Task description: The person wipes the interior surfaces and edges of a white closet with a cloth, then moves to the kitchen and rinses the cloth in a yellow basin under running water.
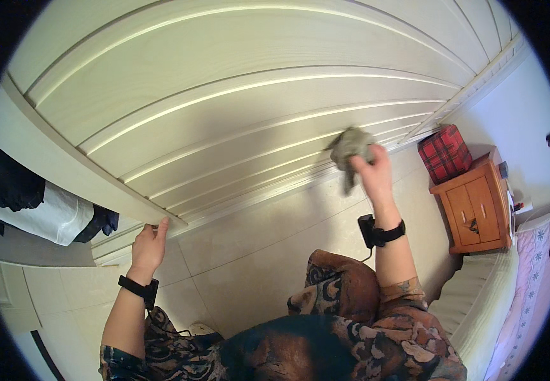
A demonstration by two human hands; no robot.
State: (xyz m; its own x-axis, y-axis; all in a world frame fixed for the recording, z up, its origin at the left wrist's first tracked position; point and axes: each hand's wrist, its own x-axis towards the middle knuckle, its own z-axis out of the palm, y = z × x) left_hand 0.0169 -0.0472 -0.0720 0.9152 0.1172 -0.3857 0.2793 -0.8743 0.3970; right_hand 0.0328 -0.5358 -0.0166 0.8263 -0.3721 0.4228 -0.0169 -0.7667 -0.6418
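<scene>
A large white slatted wardrobe door (265, 109) fills the upper part of the view. My right hand (375, 174) holds a crumpled grey-green cloth (351, 147) against or close to the door's lower slats, right of the middle; the cloth is slightly blurred. At the door's near left edge (177, 221), my left hand (148, 247) grips the edge, with the thumb on the near side and the fingers partly hidden. Both wrists wear black bands with small black devices.
Left of the door, dark and white clothes (65, 214) lie in an open wardrobe. At the right stand a wooden bedside cabinet (480, 209), a red plaid box (445, 153) and a bed with a pink patterned cover (527, 285). The floor (236, 266) is tiled.
</scene>
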